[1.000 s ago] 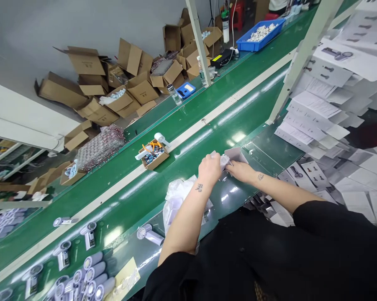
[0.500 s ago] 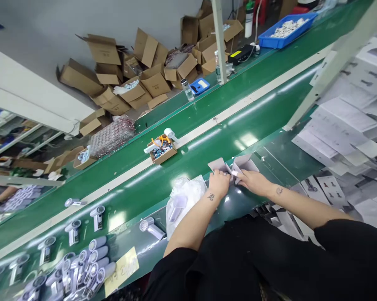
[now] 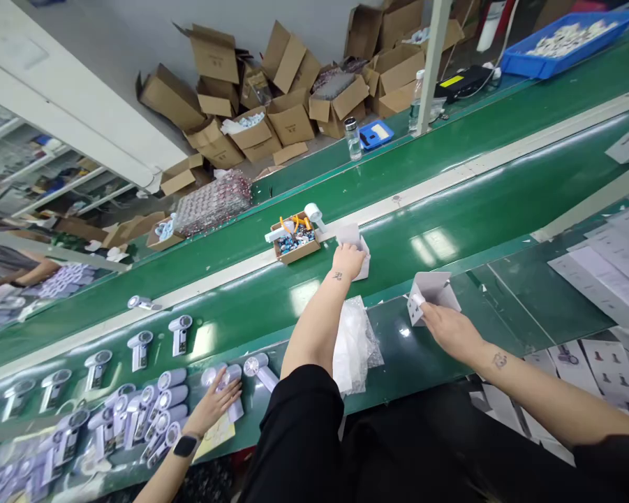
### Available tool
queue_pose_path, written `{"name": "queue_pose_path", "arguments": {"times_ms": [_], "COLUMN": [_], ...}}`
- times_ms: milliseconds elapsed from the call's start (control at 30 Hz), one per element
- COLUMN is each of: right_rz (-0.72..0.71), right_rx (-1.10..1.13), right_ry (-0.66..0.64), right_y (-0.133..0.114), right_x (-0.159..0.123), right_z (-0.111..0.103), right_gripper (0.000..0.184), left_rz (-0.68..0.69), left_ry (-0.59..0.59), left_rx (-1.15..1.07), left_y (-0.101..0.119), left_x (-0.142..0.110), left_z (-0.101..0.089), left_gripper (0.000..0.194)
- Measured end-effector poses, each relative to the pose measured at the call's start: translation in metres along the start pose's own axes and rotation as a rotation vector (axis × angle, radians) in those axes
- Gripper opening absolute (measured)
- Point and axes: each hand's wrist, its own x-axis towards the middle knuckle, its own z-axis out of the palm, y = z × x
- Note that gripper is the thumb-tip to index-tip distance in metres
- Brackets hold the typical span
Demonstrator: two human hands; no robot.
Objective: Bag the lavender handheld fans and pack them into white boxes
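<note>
Carton [image 3: 365, 265], white, on green belt [image 3: 482, 195]; left hand [image 3: 348, 262] partly closed on its near edge, fingertips hidden. Second carton [image 3: 433, 285], white, flap raised, on dark surface [image 3: 521, 297]; right hand [image 3: 450, 330] pinching its near wall. Plastic bags [image 3: 352, 349] between the forearms.

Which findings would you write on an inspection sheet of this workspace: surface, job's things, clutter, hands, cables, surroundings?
Surface: long, glossy green worktop, reflecting light.
Job's things: open white cardboard box farther away; printed white cardboard box, open, nearer.
Clutter: pale purple round-headed plastic devices; crumpled translucent plastic wrapping.
Hands: left hand clasps the farther box; right hand holds the nearer.
Cables: thin white cable beside the blue plastic tray.
Surroundings: open brown cardboard cartons; co-worker's bare hand on purple devices.
</note>
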Motion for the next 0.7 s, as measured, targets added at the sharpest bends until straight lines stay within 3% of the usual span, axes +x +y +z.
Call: {"name": "queue_pose_path", "arguments": {"times_ms": [100, 167, 233, 333, 367, 400, 500, 600, 700], "right_rz": [0.037, 0.036, 0.024, 0.034, 0.048, 0.067, 0.141, 0.249, 0.388], "right_rx": [0.005, 0.011, 0.009, -0.033, -0.053, -0.072, -0.122, -0.138, 0.132], "right_ry": [-0.068, -0.096, -0.095, -0.068, -0.07, -0.072, -0.063, 0.018, 0.052], "right_y": [-0.005, -0.006, -0.008, -0.017, -0.022, -0.028, -0.048, -0.075, -0.12], "right_x": [0.0, 0.001, 0.001, 0.001, 0.002, 0.002, 0.004, 0.002, -0.001], "right_z": [-0.005, -0.008, -0.01, -0.016, -0.02, -0.025, -0.043, -0.066, -0.077], "right_gripper": [0.042, 0.036, 0.031, 0.029, 0.031, 0.032, 0.04, 0.048, 0.042], "left_rz": [0.092, 0.04, -0.217, -0.856, -1.038, -1.132, -1.12, -0.976, -0.828], "left_ry": [0.116, 0.225, 0.301, 0.346, 0.358, 0.378, 0.407, 0.42, 0.424], "left_rx": [-0.022, -0.11, -0.247, -0.493, -0.614, -0.727, -0.88, -0.972, -1.066], "left_y": [-0.007, -0.022, -0.045, -0.08, -0.089, -0.094, -0.097, -0.088, -0.074], "left_x": [-0.028, -0.067, -0.124, -0.227, -0.258, -0.285, -0.331, -0.34, -0.337], "left_z": [-0.004, -0.001, 0.013, 0.05, 0.065, 0.079, 0.111, 0.122, 0.123], "left_gripper": [0.033, 0.033, 0.029, 0.033, 0.028, 0.024, 0.025, 0.032, 0.035]}}
